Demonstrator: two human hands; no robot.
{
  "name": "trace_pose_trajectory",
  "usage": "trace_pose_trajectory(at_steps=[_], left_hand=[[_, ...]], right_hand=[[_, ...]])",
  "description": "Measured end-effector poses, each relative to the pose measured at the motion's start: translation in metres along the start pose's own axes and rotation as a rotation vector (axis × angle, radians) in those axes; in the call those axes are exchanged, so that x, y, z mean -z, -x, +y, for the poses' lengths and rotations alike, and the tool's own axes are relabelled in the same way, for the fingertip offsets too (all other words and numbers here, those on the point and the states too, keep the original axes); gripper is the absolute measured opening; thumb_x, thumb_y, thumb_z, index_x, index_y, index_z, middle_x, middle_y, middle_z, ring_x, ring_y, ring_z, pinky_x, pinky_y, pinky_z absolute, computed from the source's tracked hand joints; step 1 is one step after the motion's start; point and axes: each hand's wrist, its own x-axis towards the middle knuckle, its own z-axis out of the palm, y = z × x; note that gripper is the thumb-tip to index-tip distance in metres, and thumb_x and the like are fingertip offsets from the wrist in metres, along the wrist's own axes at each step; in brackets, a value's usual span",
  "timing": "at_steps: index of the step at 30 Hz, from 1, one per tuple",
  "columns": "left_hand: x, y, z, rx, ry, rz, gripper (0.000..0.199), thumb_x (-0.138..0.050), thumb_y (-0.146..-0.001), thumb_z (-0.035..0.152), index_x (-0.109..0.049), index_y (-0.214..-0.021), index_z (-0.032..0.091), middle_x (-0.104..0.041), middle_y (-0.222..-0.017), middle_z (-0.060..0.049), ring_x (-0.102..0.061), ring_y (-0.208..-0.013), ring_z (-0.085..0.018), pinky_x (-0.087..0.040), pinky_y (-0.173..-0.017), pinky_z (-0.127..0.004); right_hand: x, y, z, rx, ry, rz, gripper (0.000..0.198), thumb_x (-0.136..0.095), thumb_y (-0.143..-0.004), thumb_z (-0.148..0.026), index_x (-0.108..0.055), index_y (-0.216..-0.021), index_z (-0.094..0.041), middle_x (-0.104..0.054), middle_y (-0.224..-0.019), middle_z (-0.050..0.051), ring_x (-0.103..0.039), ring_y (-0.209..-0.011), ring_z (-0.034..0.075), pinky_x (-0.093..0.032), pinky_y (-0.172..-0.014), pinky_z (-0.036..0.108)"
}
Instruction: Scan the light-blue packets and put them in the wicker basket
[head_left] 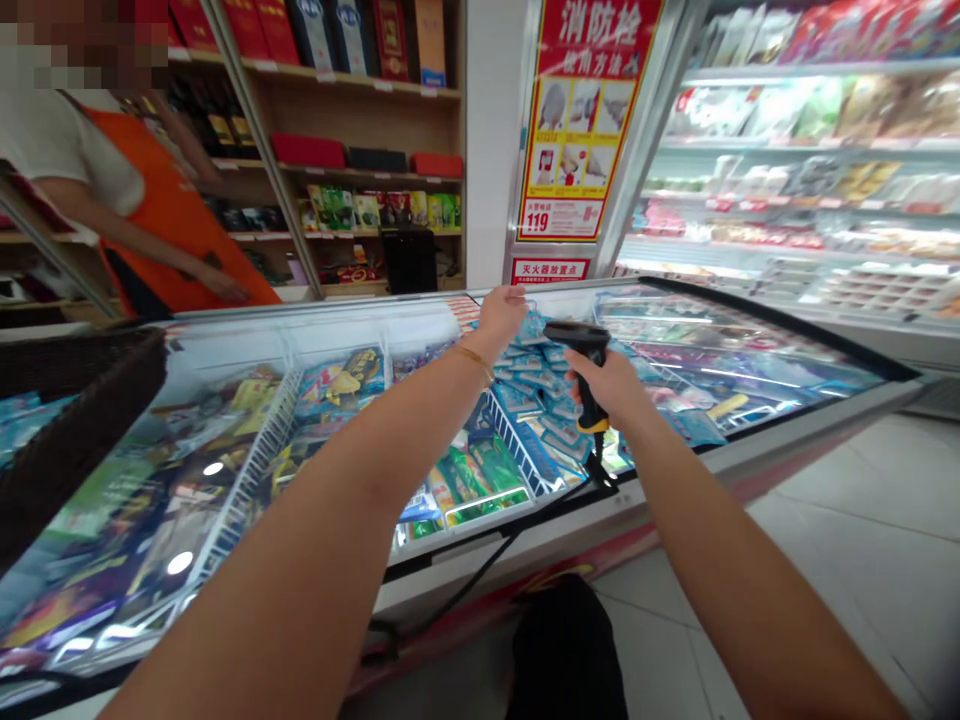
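My right hand [611,385] is wrapped round the grip of a black barcode scanner [576,335] with a yellow base, held above the open part of a chest freezer [420,335]. A dark cable [480,572] runs over the freezer's front edge below it. My left hand [502,315] reaches to the far side of the freezer, its fingers curled near the back rim. Whatever it may hold is hidden. Below both hands lie many blue ice cream packets [525,375], with green packets [480,468] in the compartment nearer to me.
White wire dividers [517,445] split the freezer. A glass lid [742,345] covers its right part; a dark basket [82,430] sits at left. Behind stand a person in an orange apron [169,220], wooden shelves [367,175] and a lit refrigerated display [795,145].
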Motion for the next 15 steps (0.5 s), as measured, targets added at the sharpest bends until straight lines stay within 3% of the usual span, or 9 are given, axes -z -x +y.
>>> trace_pose_trajectory(at_steps=[5, 11, 15], left_hand=[[0.08, 0.008, 0.004, -0.008, -0.09, 0.096, 0.021, -0.065, -0.07, 0.002, -0.069, -0.085, 0.015, -0.071, -0.085, -0.009, -0.069, -0.082, -0.024, -0.054, -0.076, -0.038], [0.21, 0.029, 0.014, 0.0, -0.236, 0.284, 0.022, -0.067, -0.068, 0.008, -0.07, -0.088, 0.015, -0.069, -0.081, -0.009, -0.067, -0.078, -0.024, -0.052, -0.073, -0.037], [0.302, 0.042, 0.035, 0.015, -0.373, 0.398, 0.02, -0.071, -0.066, 0.008, -0.07, -0.084, 0.016, -0.066, -0.072, -0.005, -0.065, -0.075, -0.023, -0.053, -0.075, -0.036]], right_hand=[[-0.052, 0.005, -0.009, 0.014, -0.008, -0.098, 0.025, -0.074, -0.084, -0.034, -0.056, -0.08, -0.018, -0.063, -0.06, -0.001, -0.056, -0.04, 0.01, -0.047, -0.038, 0.022], [-0.142, 0.022, -0.025, 0.089, -0.025, -0.274, 0.026, -0.075, -0.084, -0.035, -0.055, -0.08, -0.019, -0.061, -0.058, -0.002, -0.054, -0.038, 0.01, -0.044, -0.037, 0.022], [-0.198, 0.038, -0.036, 0.103, -0.022, -0.357, 0.025, -0.074, -0.083, -0.034, -0.054, -0.081, -0.02, -0.06, -0.058, -0.003, -0.055, -0.039, 0.01, -0.045, -0.039, 0.021]])
